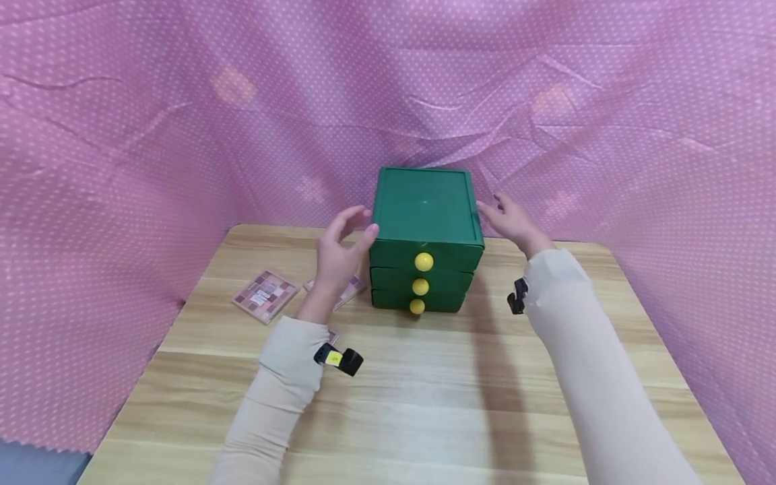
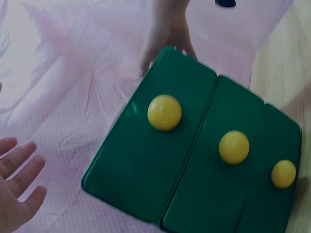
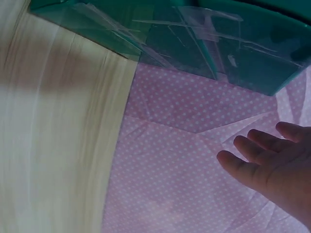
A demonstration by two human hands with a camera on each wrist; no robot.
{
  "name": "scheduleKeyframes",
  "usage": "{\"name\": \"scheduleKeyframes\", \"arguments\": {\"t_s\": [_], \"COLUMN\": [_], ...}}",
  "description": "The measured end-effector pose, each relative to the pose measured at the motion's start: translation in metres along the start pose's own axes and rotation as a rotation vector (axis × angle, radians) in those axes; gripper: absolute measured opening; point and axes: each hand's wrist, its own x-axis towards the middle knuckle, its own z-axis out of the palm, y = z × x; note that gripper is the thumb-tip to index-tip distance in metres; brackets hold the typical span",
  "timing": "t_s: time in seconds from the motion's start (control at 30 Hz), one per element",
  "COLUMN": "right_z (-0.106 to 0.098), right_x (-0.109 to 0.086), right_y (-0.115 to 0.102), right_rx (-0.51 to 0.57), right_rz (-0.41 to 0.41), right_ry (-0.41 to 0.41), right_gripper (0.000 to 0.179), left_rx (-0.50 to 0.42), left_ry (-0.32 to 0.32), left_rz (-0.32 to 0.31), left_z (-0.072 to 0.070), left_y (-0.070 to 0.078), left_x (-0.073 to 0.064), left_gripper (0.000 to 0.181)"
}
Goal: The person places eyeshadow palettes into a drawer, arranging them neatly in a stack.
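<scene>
A green drawer box with three stacked drawers stands on the table, its round yellow knobs facing me. All three drawers look closed. My left hand is at the box's upper left, thumb and fingers apart; the left wrist view has a gap between hand and box. On the opposite side, my right hand hovers by the upper right edge. Its fingers are extended below the box's side, not touching it in the right wrist view. Neither hand holds anything.
Left of the box lies a flat square palette with pinkish patches. My left hand and wrist partly hide a second similar piece and a small sliver of another. Pink dotted cloth hangs around the wooden table.
</scene>
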Motion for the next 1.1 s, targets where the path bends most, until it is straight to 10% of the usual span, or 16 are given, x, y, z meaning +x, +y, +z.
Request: {"name": "scheduleKeyframes", "arguments": {"t_s": [0.33, 0.7, 1.1], "right_z": [0.003, 0.015, 0.022], "right_x": [0.008, 0.013, 0.015], "right_y": [0.008, 0.006, 0.007], "right_rx": [0.25, 0.327, 0.461], "right_rz": [0.028, 0.056, 0.078], "right_ry": [0.019, 0.03, -0.01], "right_gripper": [0.074, 0.075, 0.072], "left_rx": [-0.112, -0.177, -0.202], "left_ry": [-0.196, -0.355, -0.425], "left_rz": [-0.122, -0.374, -0.651], "left_z": [0.021, 0.04, 0.053], "left_y": [0.029, -0.023, -0.046], "left_x": [-0.023, -0.033, -0.038], "left_gripper": [0.028, 0.029, 0.04]}}
